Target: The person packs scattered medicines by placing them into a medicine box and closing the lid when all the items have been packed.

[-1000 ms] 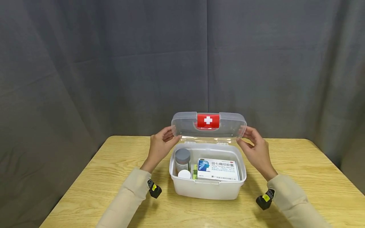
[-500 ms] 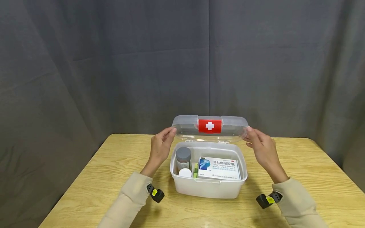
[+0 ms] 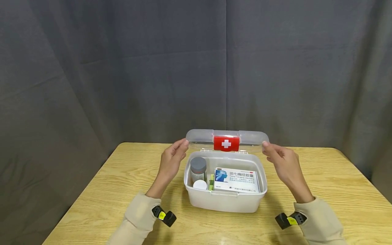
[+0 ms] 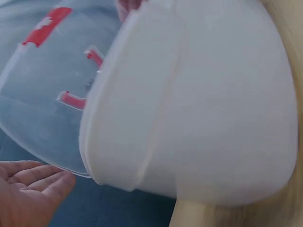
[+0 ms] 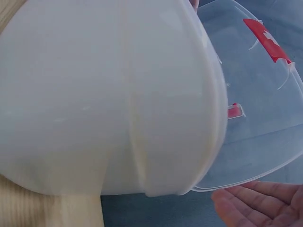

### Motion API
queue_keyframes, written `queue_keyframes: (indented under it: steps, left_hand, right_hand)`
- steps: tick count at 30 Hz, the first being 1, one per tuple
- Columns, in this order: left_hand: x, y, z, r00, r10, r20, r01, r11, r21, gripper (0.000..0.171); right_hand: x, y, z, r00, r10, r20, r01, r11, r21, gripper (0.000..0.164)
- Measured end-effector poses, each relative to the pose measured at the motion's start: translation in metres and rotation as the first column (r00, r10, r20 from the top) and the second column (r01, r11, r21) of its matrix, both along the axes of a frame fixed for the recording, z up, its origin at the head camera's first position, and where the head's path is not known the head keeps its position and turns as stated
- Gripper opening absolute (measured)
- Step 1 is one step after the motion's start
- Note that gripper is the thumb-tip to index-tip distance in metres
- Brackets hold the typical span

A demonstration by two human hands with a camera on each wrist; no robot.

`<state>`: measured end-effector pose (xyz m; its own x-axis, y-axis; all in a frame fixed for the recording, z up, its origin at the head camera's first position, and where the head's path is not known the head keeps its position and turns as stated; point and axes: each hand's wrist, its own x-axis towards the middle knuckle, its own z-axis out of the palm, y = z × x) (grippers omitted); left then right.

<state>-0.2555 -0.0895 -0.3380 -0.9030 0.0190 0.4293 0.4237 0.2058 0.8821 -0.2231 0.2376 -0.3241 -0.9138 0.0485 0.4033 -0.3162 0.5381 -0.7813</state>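
A white first-aid box (image 3: pixel 225 202) stands on the table with its clear hinged lid (image 3: pixel 200 136) raised. A red latch (image 3: pixel 226 144) with a white cross sits on the lid's free edge. My left hand (image 3: pixel 172 161) touches the lid's left end with its fingertips; its fingers look fairly straight in the left wrist view. At the other end my right hand (image 3: pixel 286 165) touches the lid, fingers extended below its edge in the right wrist view. Inside the box are a grey-capped bottle (image 3: pixel 198 165), a white-capped container (image 3: pixel 200 184), a green packet (image 3: pixel 211 182) and a white medicine carton (image 3: pixel 237 180).
Around the box lies a light wooden table (image 3: pixel 122 190). Behind it hangs a dark grey curtain (image 3: pixel 171 78). Both wrists carry small black cameras over beige sleeves (image 3: pixel 134 217).
The lid has swung forward and its latch edge has come lower. Both hands have moved with it. My thumbs have shifted from the lid's inner side to its end edges.
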Motion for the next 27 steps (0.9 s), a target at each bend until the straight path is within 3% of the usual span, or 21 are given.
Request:
queue_keyframes:
  steps: [2, 7, 11, 13, 16, 19, 21, 23, 27]
  left_hand:
    - [0.008, -0.002, -0.002, 0.999, -0.046, 0.023, 0.043, 0.994, 0.101, 0.052]
    - [0.026, -0.004, -0.004, 0.992, -0.111, 0.052, 0.09, 0.949, 0.301, 0.047]
    - [0.041, 0.003, -0.003, 0.972, -0.207, 0.108, 0.153, 0.913, 0.378, 0.039]
    - [0.048, 0.01, -0.003, 0.947, -0.287, 0.147, 0.209, 0.895, 0.394, 0.038]
    - [0.055, 0.023, -0.001, 0.885, -0.42, 0.201, 0.312, 0.855, 0.413, 0.042]
    - [0.06, 0.037, 0.0, 0.812, -0.534, 0.235, 0.381, 0.791, 0.48, 0.048]
    - [0.062, 0.046, 0.0, 0.78, -0.576, 0.244, 0.39, 0.753, 0.53, 0.048]
    - [0.063, 0.052, -0.001, 0.773, -0.586, 0.242, 0.378, 0.733, 0.566, 0.045]
    - [0.065, 0.057, -0.007, 0.801, -0.552, 0.232, 0.348, 0.744, 0.571, 0.034]
  right_hand:
    - [0.003, 0.001, -0.002, 1.0, 0.006, 0.01, -0.006, 1.0, -0.014, 0.064]
    - [0.009, 0.004, -0.007, 1.0, 0.014, 0.008, -0.013, 1.0, -0.025, 0.059]
    - [0.013, 0.007, -0.009, 1.0, 0.01, -0.016, -0.01, 1.0, 0.004, 0.057]
    - [0.015, 0.009, -0.011, 0.999, 0.01, -0.034, -0.009, 1.0, 0.02, 0.056]
    - [0.018, 0.012, -0.014, 0.997, 0.005, -0.075, -0.002, 0.999, 0.044, 0.052]
    - [0.02, 0.015, -0.019, 0.993, 0.006, -0.12, -0.001, 0.999, 0.044, 0.048]
    - [0.021, 0.016, -0.023, 0.989, 0.007, -0.146, -0.001, 0.999, 0.039, 0.045]
    - [0.021, 0.017, -0.026, 0.986, 0.014, -0.165, -0.008, 0.999, 0.035, 0.044]
    - [0.022, 0.018, -0.03, 0.981, 0.026, -0.194, -0.019, 0.999, 0.038, 0.043]
